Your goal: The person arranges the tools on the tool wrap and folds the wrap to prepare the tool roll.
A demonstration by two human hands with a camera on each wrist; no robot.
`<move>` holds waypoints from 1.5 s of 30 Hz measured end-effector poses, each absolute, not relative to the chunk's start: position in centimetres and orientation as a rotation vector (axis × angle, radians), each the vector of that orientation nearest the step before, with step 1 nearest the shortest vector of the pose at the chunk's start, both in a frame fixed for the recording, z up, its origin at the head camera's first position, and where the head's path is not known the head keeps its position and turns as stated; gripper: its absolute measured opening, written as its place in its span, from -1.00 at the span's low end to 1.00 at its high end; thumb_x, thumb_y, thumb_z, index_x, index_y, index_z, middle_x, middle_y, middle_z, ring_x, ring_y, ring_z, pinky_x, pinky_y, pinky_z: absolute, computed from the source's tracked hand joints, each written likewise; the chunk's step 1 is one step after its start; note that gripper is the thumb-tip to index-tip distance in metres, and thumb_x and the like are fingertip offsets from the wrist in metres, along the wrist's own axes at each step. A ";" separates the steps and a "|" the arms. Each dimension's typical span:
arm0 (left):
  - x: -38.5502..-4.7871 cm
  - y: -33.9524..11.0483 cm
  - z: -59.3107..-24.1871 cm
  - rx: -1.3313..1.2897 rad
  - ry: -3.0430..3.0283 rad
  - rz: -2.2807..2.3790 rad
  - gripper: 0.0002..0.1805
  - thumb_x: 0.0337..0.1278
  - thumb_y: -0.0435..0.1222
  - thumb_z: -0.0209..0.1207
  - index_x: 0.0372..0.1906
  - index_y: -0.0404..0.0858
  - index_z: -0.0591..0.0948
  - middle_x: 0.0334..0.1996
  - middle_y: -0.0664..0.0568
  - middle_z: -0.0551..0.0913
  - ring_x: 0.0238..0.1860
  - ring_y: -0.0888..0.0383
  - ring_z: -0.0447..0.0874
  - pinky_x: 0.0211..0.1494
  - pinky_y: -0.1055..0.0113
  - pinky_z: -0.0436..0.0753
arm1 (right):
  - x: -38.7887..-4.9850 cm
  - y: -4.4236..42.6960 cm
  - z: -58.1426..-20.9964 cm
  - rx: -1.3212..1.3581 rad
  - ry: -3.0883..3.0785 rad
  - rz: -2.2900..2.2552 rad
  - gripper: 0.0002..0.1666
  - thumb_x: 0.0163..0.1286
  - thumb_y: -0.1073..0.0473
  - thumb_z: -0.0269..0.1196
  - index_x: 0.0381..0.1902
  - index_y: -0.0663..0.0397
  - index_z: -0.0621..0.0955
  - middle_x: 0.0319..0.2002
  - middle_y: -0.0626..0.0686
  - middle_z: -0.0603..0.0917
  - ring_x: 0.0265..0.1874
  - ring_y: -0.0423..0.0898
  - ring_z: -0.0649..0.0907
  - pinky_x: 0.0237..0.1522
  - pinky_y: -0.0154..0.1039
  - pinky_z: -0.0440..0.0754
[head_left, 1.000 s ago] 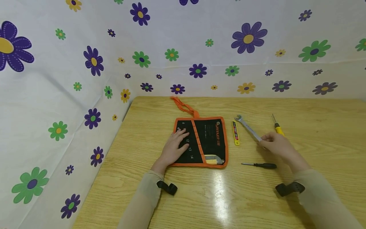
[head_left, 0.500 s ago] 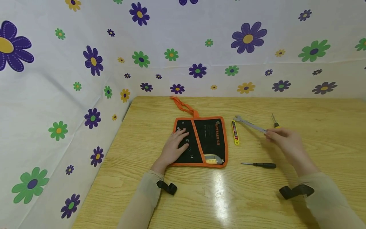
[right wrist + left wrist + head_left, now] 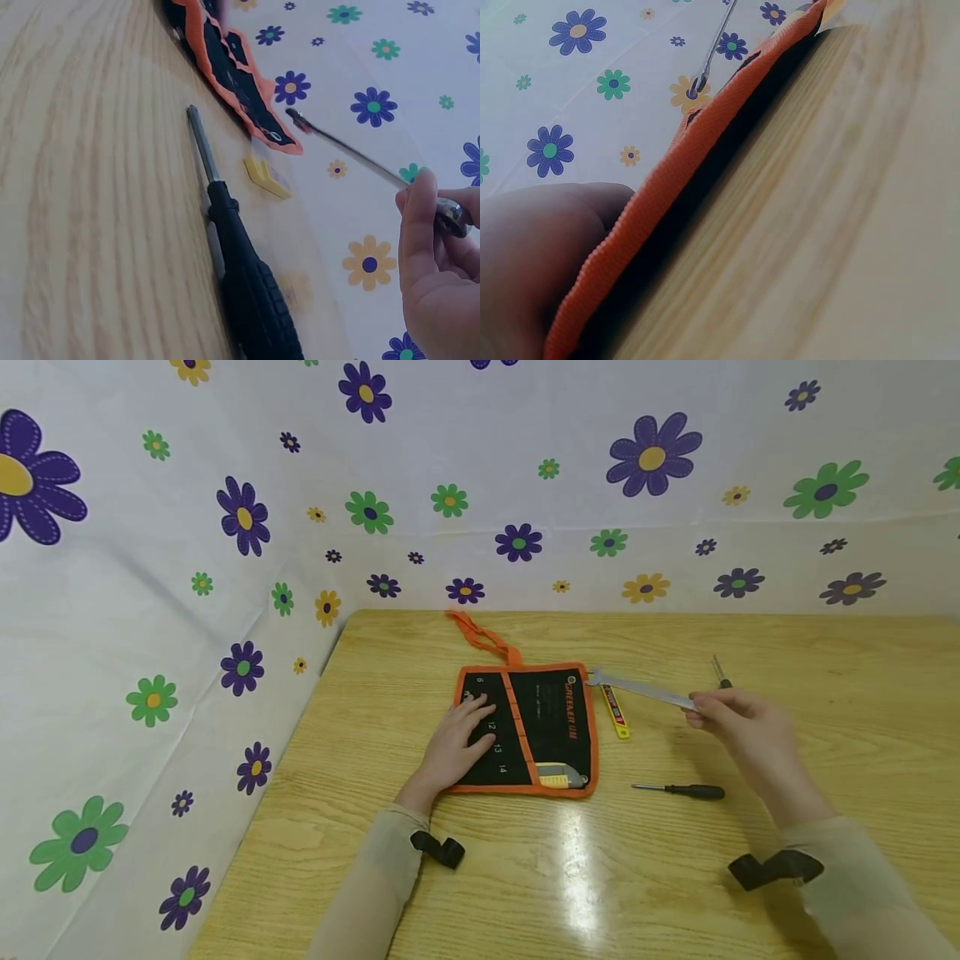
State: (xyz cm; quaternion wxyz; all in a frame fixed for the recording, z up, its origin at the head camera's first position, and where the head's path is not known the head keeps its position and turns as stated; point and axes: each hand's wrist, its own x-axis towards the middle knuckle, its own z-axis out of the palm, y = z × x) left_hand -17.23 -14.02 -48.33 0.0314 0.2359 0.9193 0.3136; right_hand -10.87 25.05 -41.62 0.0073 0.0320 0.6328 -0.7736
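My left hand (image 3: pixel 453 743) rests on the black tool pouch (image 3: pixel 551 710) with orange trim, fingers spread over its numbered pockets. A utility knife (image 3: pixel 558 775) shows in the pouch's near right pocket. Thumb and fingers of my right hand (image 3: pixel 742 735) pinch one end of a silver wrench (image 3: pixel 645 688), held above the table. Its open-jaw end reaches to the pouch's far right corner; whether they touch I cannot tell. In the right wrist view the wrench (image 3: pixel 360 156) points away from the hand towards the pouch (image 3: pixel 225 64).
A narrow yellow pack (image 3: pixel 616 714) lies right of the pouch, its far end partly under the wrench. A black-handled screwdriver (image 3: pixel 690 792) lies nearer me. Beyond my right hand another screwdriver (image 3: pixel 721 672) is partly hidden. An orange strap (image 3: pixel 483 639) trails from the pouch's far edge.
My right hand has lifted the wrench and swung its far end left to the pouch's corner. The yellow pack has turned slightly. My left hand stays in place.
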 end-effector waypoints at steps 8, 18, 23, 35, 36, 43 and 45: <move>-17.3 -14.0 -48.4 0.721 2.833 0.947 -0.45 0.36 -0.11 0.07 0.38 -0.14 0.36 0.44 0.04 0.19 0.48 0.11 -0.08 0.49 0.19 -0.17 | -10.8 23.6 -42.1 -0.039 1.979 -2.296 -0.67 0.38 0.23 0.20 -0.10 0.49 0.59 -0.24 0.04 0.66 -0.34 -0.21 0.69 -0.19 -0.37 0.65; -17.2 -14.2 -48.4 0.737 2.838 0.948 -0.46 0.35 -0.12 0.08 0.38 -0.16 0.37 0.43 0.02 0.20 0.48 0.08 -0.05 0.49 0.17 -0.15 | -11.2 21.7 -42.8 -0.120 2.142 -2.032 -0.53 0.44 0.20 0.14 -0.02 0.66 0.49 -0.16 0.14 0.65 -0.33 -0.20 0.68 -0.19 -0.33 0.66; -17.2 -14.3 -48.4 0.724 2.836 0.925 -0.45 0.36 -0.11 0.07 0.39 -0.14 0.35 0.44 0.05 0.18 0.48 0.11 -0.08 0.49 0.20 -0.17 | -11.3 20.8 -42.9 -0.143 2.229 -1.930 -0.52 0.47 0.18 0.10 0.02 0.64 0.48 -0.15 0.21 0.66 -0.33 -0.20 0.70 -0.19 -0.28 0.67; -17.3 -14.4 -48.6 0.741 2.831 0.945 -0.45 0.35 -0.12 0.08 0.38 -0.15 0.36 0.44 0.03 0.19 0.48 0.09 -0.06 0.49 0.16 -0.15 | -11.7 19.9 -43.2 -0.146 2.221 -1.866 -0.58 0.50 0.25 0.03 0.00 0.64 0.49 -0.26 0.27 0.65 -0.39 -0.23 0.65 -0.27 -0.31 0.68; -17.3 -14.4 -48.6 0.739 2.830 0.941 -0.45 0.35 -0.12 0.08 0.38 -0.15 0.36 0.44 0.03 0.19 0.48 0.09 -0.06 0.49 0.16 -0.15 | -11.7 19.9 -43.3 -0.143 2.216 -1.863 -0.59 0.50 0.27 0.02 0.00 0.65 0.49 -0.27 0.28 0.65 -0.40 -0.23 0.64 -0.29 -0.31 0.68; -17.1 -14.4 -48.3 0.755 2.835 0.951 -0.46 0.36 -0.14 0.08 0.37 -0.19 0.37 0.43 -0.01 0.20 0.47 0.05 -0.04 0.49 0.13 -0.13 | -12.0 19.5 -43.2 -0.112 2.257 -1.757 -0.61 0.50 0.25 0.04 -0.01 0.59 0.52 -0.25 0.31 0.67 -0.45 -0.24 0.60 -0.36 -0.32 0.66; -17.1 -14.3 -48.3 0.758 2.836 0.961 -0.46 0.35 -0.14 0.09 0.37 -0.20 0.38 0.43 -0.02 0.21 0.47 0.03 -0.03 0.49 0.12 -0.13 | -12.0 19.4 -43.2 -0.118 2.262 -1.740 -0.62 0.50 0.26 0.03 -0.01 0.59 0.52 -0.24 0.32 0.67 -0.45 -0.23 0.60 -0.37 -0.32 0.66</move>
